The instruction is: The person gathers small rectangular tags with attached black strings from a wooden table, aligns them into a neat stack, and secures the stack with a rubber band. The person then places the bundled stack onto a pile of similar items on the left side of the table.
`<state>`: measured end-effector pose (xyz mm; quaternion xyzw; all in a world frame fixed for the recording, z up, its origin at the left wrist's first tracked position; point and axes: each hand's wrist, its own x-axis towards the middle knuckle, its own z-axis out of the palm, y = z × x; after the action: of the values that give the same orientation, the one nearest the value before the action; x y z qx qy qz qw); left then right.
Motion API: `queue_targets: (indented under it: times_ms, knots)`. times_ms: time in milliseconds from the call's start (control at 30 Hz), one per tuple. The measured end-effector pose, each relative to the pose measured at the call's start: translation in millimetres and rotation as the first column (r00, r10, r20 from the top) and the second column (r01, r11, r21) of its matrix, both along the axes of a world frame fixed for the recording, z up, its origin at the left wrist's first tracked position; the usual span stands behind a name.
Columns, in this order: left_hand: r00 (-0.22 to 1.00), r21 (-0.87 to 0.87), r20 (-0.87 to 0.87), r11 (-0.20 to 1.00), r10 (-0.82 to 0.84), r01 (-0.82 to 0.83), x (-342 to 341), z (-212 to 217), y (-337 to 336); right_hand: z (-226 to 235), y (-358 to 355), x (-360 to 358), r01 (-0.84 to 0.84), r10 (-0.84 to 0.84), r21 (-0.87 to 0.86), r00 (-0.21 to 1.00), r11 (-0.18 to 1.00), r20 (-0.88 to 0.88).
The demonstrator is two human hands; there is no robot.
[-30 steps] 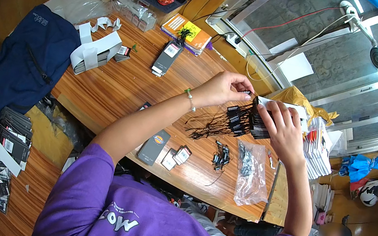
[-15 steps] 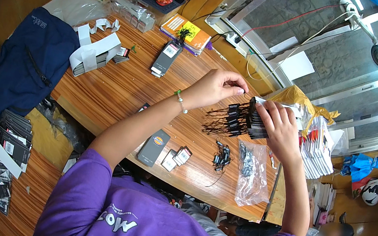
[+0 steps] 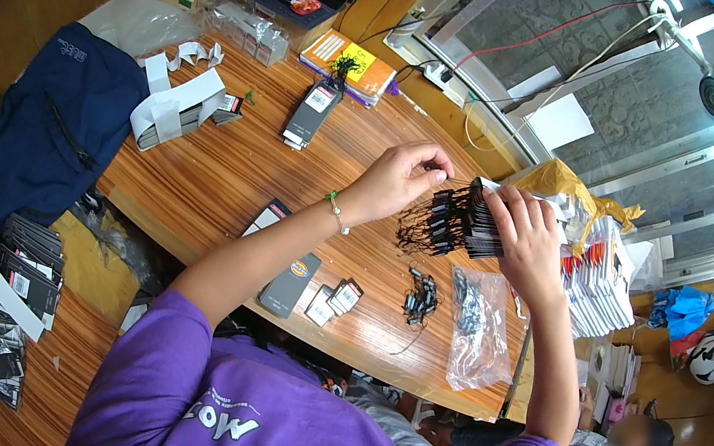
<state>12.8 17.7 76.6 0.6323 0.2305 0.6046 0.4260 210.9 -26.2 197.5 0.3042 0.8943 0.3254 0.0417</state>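
Now the right hand [image 3: 528, 239] clamps a stack of black tags [image 3: 481, 224]; left-hand fingers [image 3: 429, 167] pinch a thin string just left of it, above the counter [image 3: 223, 171].

Bare wood lies open on the striped wooden desk [image 3: 222, 175] left of the raised hands. Below them, the clear plastic bag [image 3: 480, 326], small black clips [image 3: 420, 296] and dark flat card packets [image 3: 289, 283] crowd the near edge, while the white stacked booklets [image 3: 599, 285] block the right.
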Motion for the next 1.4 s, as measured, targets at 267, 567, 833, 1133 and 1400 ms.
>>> queue_targets:
  times_ms: [267, 567, 833, 1133, 1400]
  knots:
    - [0.996, 0.061, -0.022, 0.994, -0.085, 0.086, 10, -1, 2, -6, -7, -2, 0.005, -0.005, -0.008, 1.0, 1.0, -0.022]
    - [0.937, -0.093, 0.146, 0.939, -0.317, 0.332, 18, -8, 6, -6, -10, -1, 0.001, -0.001, -0.002, 0.999, 1.0, -0.052]
    - [0.878, -0.111, 0.198, 0.88, -0.435, 0.461, 24, -15, 13, -1, -11, -2, 0.026, -0.026, 0.013, 1.0, 1.0, -0.016]
    - [0.849, -0.149, -0.133, 0.857, -0.512, 0.493, 43, -45, 11, 25, 0, -28, -0.043, 0.024, 0.062, 0.961, 0.997, 0.277]
    - [0.692, -0.406, -0.139, 0.678, -0.708, 0.612, 56, -50, -19, 33, 5, -35, 0.024, -0.021, -0.002, 0.918, 1.0, 0.396]
